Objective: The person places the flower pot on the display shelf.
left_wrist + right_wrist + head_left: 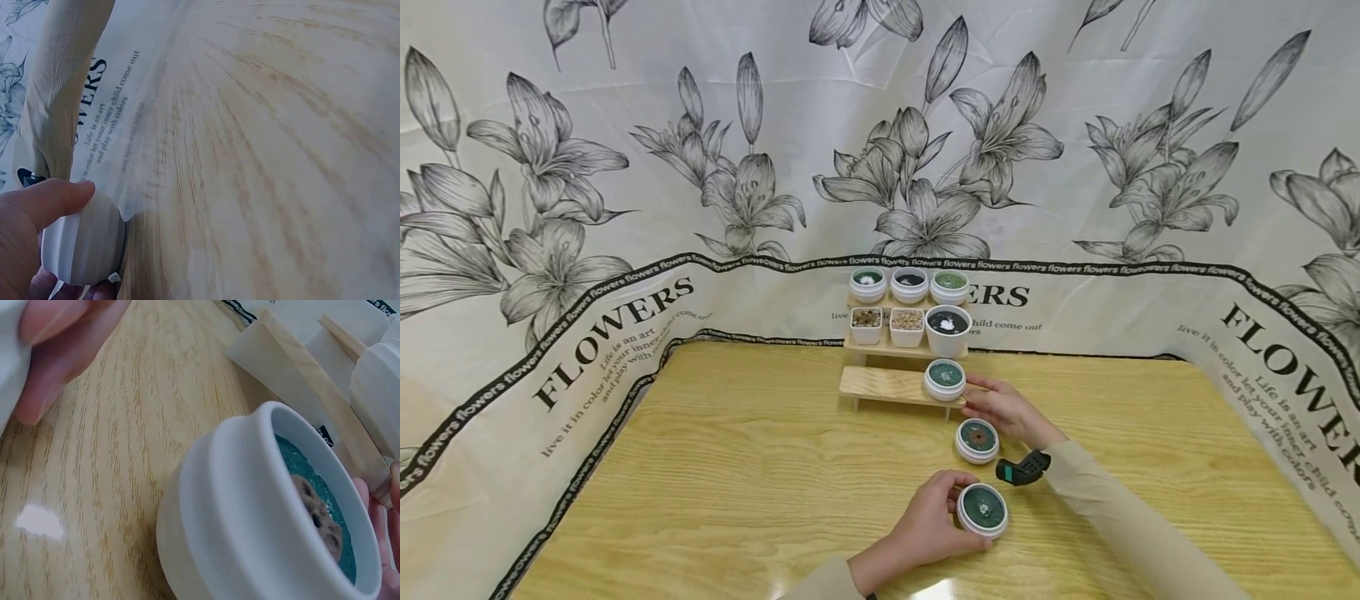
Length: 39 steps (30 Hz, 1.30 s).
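Low and near, my left hand (936,517) grips a white ribbed pot (983,510) with a dark green filling and a pale patch. The left wrist view shows the thumb (65,197) over its side and fingertips beneath. Farther off, my right hand (1007,408) holds the right end of the lowest board (880,383) of a wooden stepped stand, its fingers close to a white green-filled pot (945,379) there. Between my hands, a white pot (977,440) with a brown piece on its green filling stands on the table; it looms large beside my right wrist.
Higher steps of the stand bear square cups of nuts or grains (906,327), a taller white cup (948,331) with dark contents, and several round pots (909,285). A flower-printed cloth (760,292) closes off the back and sides of the wooden table (722,475).
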Each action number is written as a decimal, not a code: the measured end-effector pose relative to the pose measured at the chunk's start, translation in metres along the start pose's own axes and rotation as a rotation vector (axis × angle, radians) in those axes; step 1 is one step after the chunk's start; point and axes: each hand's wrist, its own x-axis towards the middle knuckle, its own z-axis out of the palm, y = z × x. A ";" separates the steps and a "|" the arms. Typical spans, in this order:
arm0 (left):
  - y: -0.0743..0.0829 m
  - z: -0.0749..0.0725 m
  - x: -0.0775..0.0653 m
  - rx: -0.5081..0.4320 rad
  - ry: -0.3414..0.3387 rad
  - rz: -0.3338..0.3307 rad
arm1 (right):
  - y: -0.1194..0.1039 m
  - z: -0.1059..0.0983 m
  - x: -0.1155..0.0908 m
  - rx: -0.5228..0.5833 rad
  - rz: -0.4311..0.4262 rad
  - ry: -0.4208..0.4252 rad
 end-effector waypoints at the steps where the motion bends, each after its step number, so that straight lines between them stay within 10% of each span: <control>1: 0.000 0.000 0.000 0.003 0.000 -0.002 | 0.000 0.000 0.000 0.001 -0.001 0.004; 39: -0.006 -0.035 0.003 0.009 0.130 -0.040 | -0.001 -0.003 0.006 0.019 0.018 -0.039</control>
